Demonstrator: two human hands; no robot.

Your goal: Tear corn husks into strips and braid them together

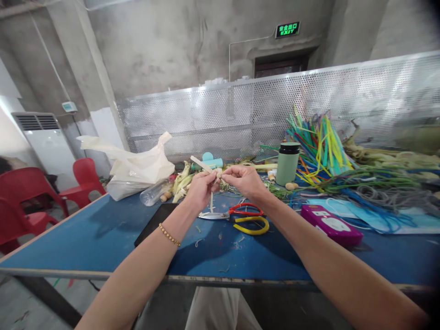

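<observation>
Both hands meet above the middle of the table. My left hand [202, 190], with a gold bead bracelet [169, 234] at the wrist, pinches a pale, flat fibre strip [201, 163]. One end of the strip sticks up to the left, another hangs below the fingers. My right hand [245, 181] closes its thumb and forefinger on a small pale knot-like part of the same strip. Fingers hide much of that part. Just below the hands lie scissors [249, 219] with one red and one yellow handle, their blades pointing left and partly behind the hanging strip.
On the blue table [103, 238] stand a green jar [288, 165] and a purple box [330, 224]. Coloured strips [323, 142] pile up at right. A white plastic bag [137, 167], a clear bottle [153, 195] and a dark flat object [154, 224] are left. Perforated metal panels [192, 117] stand behind.
</observation>
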